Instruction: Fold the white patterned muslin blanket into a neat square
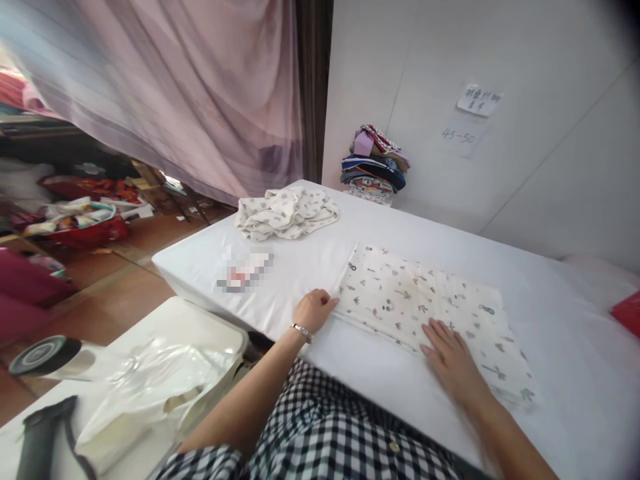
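A folded white cloth (405,300) with a small printed pattern lies flat on the white-covered table (550,333) in front of me. At its near left corner my left hand (315,310), with a bracelet at the wrist, has its fingers closed on the edge. My right hand (453,360) rests palm down on the cloth's near side, fingers stretched out. Farther back on the table sits a crumpled cloth (287,212) with a similar print.
Stacked folded fabrics (373,163) stand by the wall at the far edge. A blurred-out item (245,270) lies left on the table. A side table (170,320) at lower left bears clear plastic (165,367) and a dark-ended roll (47,357). A pink curtain (215,87) hangs behind.
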Motion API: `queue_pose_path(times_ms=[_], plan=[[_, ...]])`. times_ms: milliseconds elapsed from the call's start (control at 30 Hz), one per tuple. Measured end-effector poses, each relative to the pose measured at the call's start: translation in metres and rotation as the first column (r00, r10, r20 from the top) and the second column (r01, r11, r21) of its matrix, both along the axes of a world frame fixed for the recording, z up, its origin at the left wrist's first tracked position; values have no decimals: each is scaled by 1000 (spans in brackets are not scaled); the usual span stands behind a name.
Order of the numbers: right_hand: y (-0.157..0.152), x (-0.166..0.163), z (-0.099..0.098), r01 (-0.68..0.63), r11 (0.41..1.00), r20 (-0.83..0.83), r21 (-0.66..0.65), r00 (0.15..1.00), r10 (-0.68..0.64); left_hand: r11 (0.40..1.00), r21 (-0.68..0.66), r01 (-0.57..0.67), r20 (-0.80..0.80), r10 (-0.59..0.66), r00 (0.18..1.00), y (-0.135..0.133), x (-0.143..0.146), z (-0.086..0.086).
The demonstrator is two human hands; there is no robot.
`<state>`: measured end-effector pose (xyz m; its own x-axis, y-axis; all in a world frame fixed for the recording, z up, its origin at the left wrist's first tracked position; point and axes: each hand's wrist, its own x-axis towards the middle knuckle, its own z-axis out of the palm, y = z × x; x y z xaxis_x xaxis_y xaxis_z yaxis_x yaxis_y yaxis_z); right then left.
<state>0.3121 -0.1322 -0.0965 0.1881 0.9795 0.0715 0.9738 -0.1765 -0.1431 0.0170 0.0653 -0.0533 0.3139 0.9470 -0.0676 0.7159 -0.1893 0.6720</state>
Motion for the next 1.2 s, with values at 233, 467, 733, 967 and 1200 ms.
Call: queue_pose_path(times_ms=[233,467,733,967,1200], plan=[[13,-19,8,-25,989,-118,147,992,43,992,-129,-14,169,35,985,6,2,-1],[87,-109,34,-290,893,-232,345,895,381,983,-181,-19,252,65,965,4,7,1],[148,-144,30,-6,928,-620,372,743,253,989,-147,-3,373,58,926,4,1,4],[143,-137,29,188,934,-827,304,539,161,995,94,36,-95,-27,995,-22,-5,-3],[140,-144,44,-22,879,-485,476,827,284,988,135,75,-238,-42,970,-19,6,-7]])
